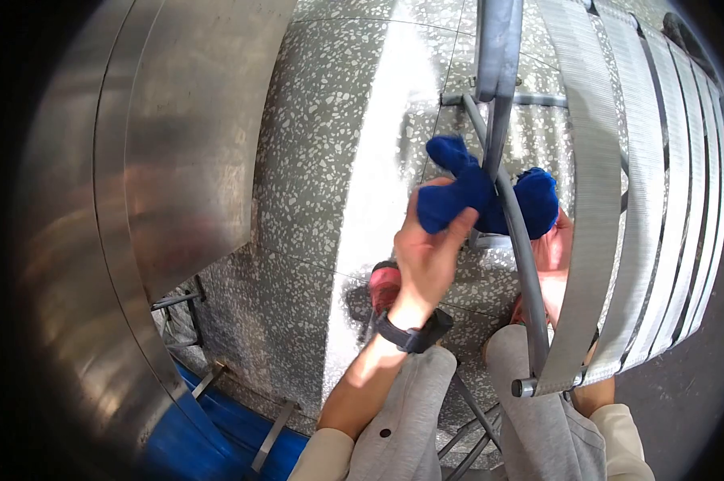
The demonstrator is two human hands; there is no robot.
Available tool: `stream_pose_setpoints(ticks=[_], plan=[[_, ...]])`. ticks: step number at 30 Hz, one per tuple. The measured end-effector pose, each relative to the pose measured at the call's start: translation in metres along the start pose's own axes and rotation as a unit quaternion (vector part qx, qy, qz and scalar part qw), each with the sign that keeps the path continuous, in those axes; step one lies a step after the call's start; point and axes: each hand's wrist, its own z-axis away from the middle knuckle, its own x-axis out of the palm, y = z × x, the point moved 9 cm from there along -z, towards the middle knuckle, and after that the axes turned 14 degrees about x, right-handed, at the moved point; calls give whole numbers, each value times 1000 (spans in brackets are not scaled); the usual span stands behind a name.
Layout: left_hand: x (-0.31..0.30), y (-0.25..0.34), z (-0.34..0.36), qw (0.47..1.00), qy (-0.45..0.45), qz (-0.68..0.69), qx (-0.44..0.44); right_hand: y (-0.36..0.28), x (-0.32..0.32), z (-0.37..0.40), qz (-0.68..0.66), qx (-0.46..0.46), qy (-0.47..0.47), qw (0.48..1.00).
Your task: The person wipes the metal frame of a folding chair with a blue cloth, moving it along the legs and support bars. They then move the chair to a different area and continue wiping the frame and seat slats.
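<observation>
Between left hand and right hand, blue cloth was passed behind a metal tube, apparently for close contact; it was pinched by the left; the right's hold could not be told.

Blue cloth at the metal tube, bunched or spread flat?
Bunched: the blue cloth shows as rumpled lumps on both sides of the metal tube, the left hand pinching one side, the right hand at the other.
</observation>
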Motion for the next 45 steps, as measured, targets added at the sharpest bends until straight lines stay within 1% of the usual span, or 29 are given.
stream_pose_setpoints(ticks=[1,2,4,5,7,8,10,11,12,14,15,16,18,19,20,23,24,26,28,30,32,34,36,38,39,41,43,44,45], plan=[[7,9,2,999,-24,-21,31,-4,8,-12,-4,-2,-8,1000],[14,14,3,990,-85,-58,99,-8,16,-28,-7,-7,-18,1000],[19,4,9,993,-98,3,71,-19,34,-64,-21,-11,-39,999],[21,-1,8,993,-98,2,71,-25,44,-83,-35,-13,-50,998],[26,6,4,965,-112,-153,180,-37,65,-121,-62,-18,-72,995],[33,5,5,965,-111,-154,179,-41,74,-137,-76,-21,-79,994],[38,3,3,949,-68,-280,126,-51,90,-162,-105,-23,-93,990],[43,-2,0,945,-94,-300,94,-54,97,-170,-115,-26,-96,988],[45,-3,-4,945,-94,-300,93,-57,102,-177,-124,-28,-95,987],[46,-17,-13,983,-55,-170,29,-59,107,-184,-143,-30,-91,985],[47,-9,-21,978,-39,-180,101,-59,109,-186,-151,-30,-88,984],[47,-10,-24,978,-40,-180,101,-59,111,-187,-157,-30,-86,983],[50,-22,-28,969,-91,-220,63,-59,112,-191,-166,-32,-80,982],[50,-29,-28,969,-92,-221,63,-60,112,-193,-170,-35,-75,982],[48,-38,-26,974,-73,-202,67,-60,109,-195,-171,-35,-75,982],[49,-44,-25,981,-44,-167,84,-61,100,-204,-51,-33,-176,983],[49,-43,-24,983,-34,-151,95,-57,82,-212,-52,-34,-174,983],[47,-44,-25,985,-37,-141,97,-65,37,-226,-53,-139,-76,986],[47,-46,-24,985,-41,-131,101,-66,39,-226,-52,-140,-68,986],[46,-49,-23,981,-43,-159,103,-67,37,-228,-51,-141,-64,987],[46,-54,-22,981,-49,-152,106,-67,31,-234,-50,-129,-102,985],[44,-57,-20,982,-54,-145,108,-62,25,-239,-47,-120,-85,988],[44,-64,-16,986,-69,-124,92,-56,26,-234,-44,-110,-67,991],[43,-73,-10,986,-73,-128,80,-50,63,-209,74,-125,-100,984],[41,-79,-5,986,-73,-133,68,-47,65,-208,74,-124,-98,985],[37,-89,2,987,-77,-131,50,-37,74,-212,29,-62,-148,987],[33,-102,9,988,-82,-125,35,-33,72,-216,12,-55,-160,986],[32,-111,16,987,-105,-124,13,-29,69,-219,-6,-46,-173,984],[31,-122,24,985,-125,-123,-7,-27,50,-228,-31,-43,-169,984]])
